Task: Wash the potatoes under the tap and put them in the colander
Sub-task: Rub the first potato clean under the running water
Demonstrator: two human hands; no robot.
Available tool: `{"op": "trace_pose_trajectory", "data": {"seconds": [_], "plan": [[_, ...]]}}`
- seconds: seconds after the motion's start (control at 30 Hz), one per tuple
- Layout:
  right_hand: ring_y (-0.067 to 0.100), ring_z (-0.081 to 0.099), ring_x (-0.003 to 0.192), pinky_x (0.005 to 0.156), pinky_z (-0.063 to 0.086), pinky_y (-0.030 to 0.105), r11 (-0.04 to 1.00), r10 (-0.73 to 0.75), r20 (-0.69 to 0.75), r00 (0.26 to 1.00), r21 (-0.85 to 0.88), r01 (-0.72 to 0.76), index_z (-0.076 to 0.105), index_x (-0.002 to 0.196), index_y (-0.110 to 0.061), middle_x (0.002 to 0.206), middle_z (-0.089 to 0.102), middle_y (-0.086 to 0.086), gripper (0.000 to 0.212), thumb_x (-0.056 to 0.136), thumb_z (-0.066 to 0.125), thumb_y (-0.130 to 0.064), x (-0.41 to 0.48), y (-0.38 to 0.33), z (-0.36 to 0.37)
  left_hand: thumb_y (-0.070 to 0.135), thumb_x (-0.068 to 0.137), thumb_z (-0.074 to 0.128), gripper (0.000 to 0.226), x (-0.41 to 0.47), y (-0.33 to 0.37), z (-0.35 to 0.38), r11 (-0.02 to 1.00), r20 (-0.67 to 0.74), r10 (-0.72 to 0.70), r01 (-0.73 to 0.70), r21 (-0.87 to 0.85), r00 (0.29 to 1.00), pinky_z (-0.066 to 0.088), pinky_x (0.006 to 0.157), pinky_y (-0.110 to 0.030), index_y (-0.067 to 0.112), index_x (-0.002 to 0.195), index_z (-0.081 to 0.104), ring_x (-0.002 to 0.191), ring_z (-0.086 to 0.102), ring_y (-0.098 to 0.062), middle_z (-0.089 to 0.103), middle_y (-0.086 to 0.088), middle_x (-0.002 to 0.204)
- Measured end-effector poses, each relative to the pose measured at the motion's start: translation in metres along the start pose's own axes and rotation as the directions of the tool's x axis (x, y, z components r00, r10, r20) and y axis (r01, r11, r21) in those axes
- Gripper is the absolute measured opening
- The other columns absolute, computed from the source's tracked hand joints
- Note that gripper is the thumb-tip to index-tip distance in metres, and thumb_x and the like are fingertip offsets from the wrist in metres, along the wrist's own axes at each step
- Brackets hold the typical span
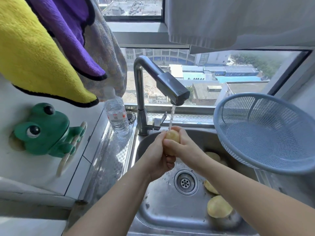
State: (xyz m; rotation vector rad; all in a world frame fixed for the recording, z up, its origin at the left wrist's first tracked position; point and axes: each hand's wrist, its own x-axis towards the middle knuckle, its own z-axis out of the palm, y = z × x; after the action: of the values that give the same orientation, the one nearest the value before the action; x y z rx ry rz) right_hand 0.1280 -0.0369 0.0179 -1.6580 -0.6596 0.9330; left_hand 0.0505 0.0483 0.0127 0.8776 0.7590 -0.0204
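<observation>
A pale yellow potato [172,137] is under the stream of water running from the steel tap [172,89]. My left hand [158,160] grips it from below and the left. My right hand [183,145] wraps round it from the right. Both hands are over the steel sink [163,206]. Three more potatoes lie in the basin on the right: one [219,208] near the front, one [210,187] partly under my right forearm, one [213,156] further back. The blue plastic colander [265,132] stands tilted on the sink's right edge, with nothing in it.
A clear water bottle [116,116] stands left of the tap base. A green frog holder [46,130] hangs on the left wall. Yellow and purple cloths [42,48] hang at the upper left, a white cloth [238,21] at the upper right. The drain [185,182] is mid-basin.
</observation>
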Motion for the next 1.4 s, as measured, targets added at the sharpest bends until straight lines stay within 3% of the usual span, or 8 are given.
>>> {"op": "trace_pose_trajectory", "data": {"seconds": [0.17,0.3,0.47,0.67,0.8,0.93,1.2,1.4], "plan": [[0.013,0.058,0.098,0.075,0.046,0.015,0.999,-0.041,-0.168,0.985,-0.01,0.04,0.05,0.121,-0.017,0.102,0.06,-0.002,0.03,0.099,0.042,-0.035,0.01,-0.008,0.011,0.052,0.098,0.032,0.043,0.002,0.001,0.0,0.999,0.041,0.038,-0.038,-0.021,0.998,0.03,0.04,-0.018,0.018,0.097,0.057,0.044,0.034,-0.01,0.042,0.0,0.055],[0.018,0.056,0.112,0.099,0.047,0.032,1.0,0.001,0.054,0.999,-0.025,0.001,0.034,0.14,-0.019,0.124,0.054,0.01,0.051,0.096,0.048,-0.041,0.009,-0.005,0.004,0.051,0.098,0.031,0.045,0.001,0.003,-0.007,0.999,0.05,0.023,-0.021,-0.042,0.998,0.029,0.041,-0.019,0.016,0.091,0.058,0.042,0.035,-0.011,0.043,-0.001,0.052],[0.017,0.053,0.113,0.091,0.041,0.023,0.941,-0.001,0.164,0.986,-0.332,0.056,0.019,0.147,-0.024,0.133,0.047,0.009,0.07,0.091,0.059,-0.034,0.004,-0.008,-0.012,0.052,0.099,0.027,0.054,-0.004,0.004,-0.007,0.995,0.097,-0.037,0.045,-0.085,0.995,0.029,0.038,-0.018,0.013,0.073,0.054,0.039,0.036,-0.009,0.04,0.002,0.044],[0.014,0.059,0.096,0.085,0.052,0.027,0.973,-0.168,-0.07,0.983,-0.174,0.154,0.045,0.123,-0.031,0.116,0.057,0.004,0.052,0.075,0.062,-0.045,0.0,-0.005,-0.002,0.051,0.099,0.03,0.046,0.001,0.003,0.006,0.995,-0.029,0.094,-0.095,-0.024,0.995,0.029,0.037,-0.018,0.012,0.091,0.054,0.041,0.033,-0.01,0.04,0.0,0.053],[0.02,0.063,0.103,0.092,0.053,0.038,1.0,0.015,0.187,0.982,0.006,-0.017,0.038,0.139,-0.028,0.123,0.055,0.01,0.076,0.073,0.072,-0.042,0.002,-0.009,-0.016,0.052,0.099,0.03,0.047,-0.002,0.005,-0.004,0.997,0.042,0.068,-0.069,0.024,0.997,0.03,0.038,-0.018,0.013,0.096,0.055,0.042,0.033,-0.01,0.044,-0.001,0.056],[0.027,0.06,0.115,0.098,0.05,0.043,0.994,0.083,0.357,0.93,0.041,-0.104,0.046,0.134,-0.033,0.133,0.052,0.01,0.063,0.077,0.072,-0.024,0.003,-0.021,-0.041,0.052,0.099,0.027,0.049,-0.004,0.009,-0.011,0.999,0.14,0.027,-0.029,0.014,0.99,0.025,0.04,-0.018,0.014,0.091,0.056,0.04,0.031,-0.009,0.046,-0.002,0.061],[0.016,0.066,0.091,0.087,0.055,0.033,0.991,-0.02,0.323,0.946,-0.121,0.062,0.059,0.116,-0.033,0.102,0.068,0.005,0.046,0.073,0.075,-0.034,0.003,-0.025,-0.048,0.058,0.093,0.032,0.055,-0.002,0.017,-0.011,0.995,0.235,-0.063,0.043,0.092,0.97,0.025,0.037,-0.016,0.013,0.092,0.062,0.04,0.031,-0.008,0.056,-0.008,0.07],[0.011,0.062,0.084,0.071,0.05,0.013,0.902,-0.167,0.014,0.986,-0.401,0.158,0.06,0.108,-0.025,0.096,0.065,-0.001,0.038,0.075,0.077,-0.036,0.005,-0.019,-0.04,0.052,0.097,0.037,0.048,0.001,0.018,-0.005,0.99,0.052,0.019,-0.026,0.137,0.998,0.053,0.061,-0.03,0.013,0.114,0.061,0.068,0.053,-0.016,0.054,-0.006,0.085]]}}
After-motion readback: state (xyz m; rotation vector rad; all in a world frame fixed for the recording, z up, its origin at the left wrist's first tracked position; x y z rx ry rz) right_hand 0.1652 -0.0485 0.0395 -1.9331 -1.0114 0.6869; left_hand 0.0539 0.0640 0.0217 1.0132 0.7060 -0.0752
